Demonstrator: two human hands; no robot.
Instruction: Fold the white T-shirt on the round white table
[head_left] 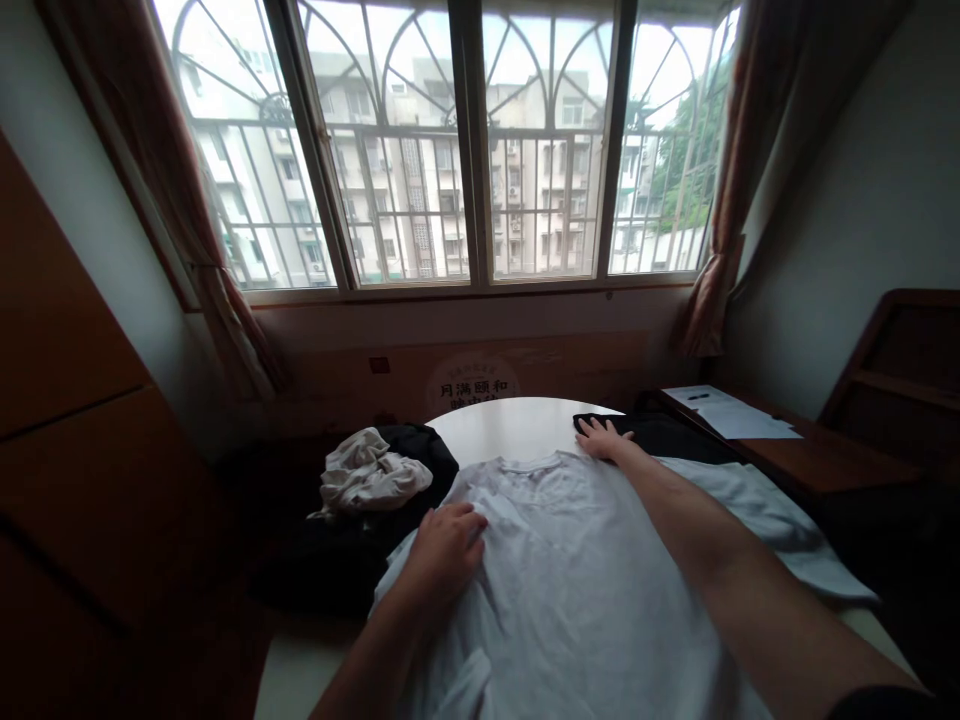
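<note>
A white T-shirt [570, 560] lies spread over the table, its neckline toward the window and its near part running out of the frame. My left hand [450, 545] rests on the shirt's left shoulder area, fingers loosely bent and lying on the fabric. My right hand [602, 438] reaches past the shirt's far right side. Its spread fingers lie flat on a folded black garment [675, 435]. Light grey-white fabric [765, 520] extends beneath my right forearm and to its right.
The white round-edged table [495, 425] stands below a barred window [465, 180]. At left, a crumpled beige cloth [371, 475] sits on black clothing [424, 450]. Papers [731, 410] lie on a brown wooden surface [840, 450] at right, near a wooden chair [900, 350].
</note>
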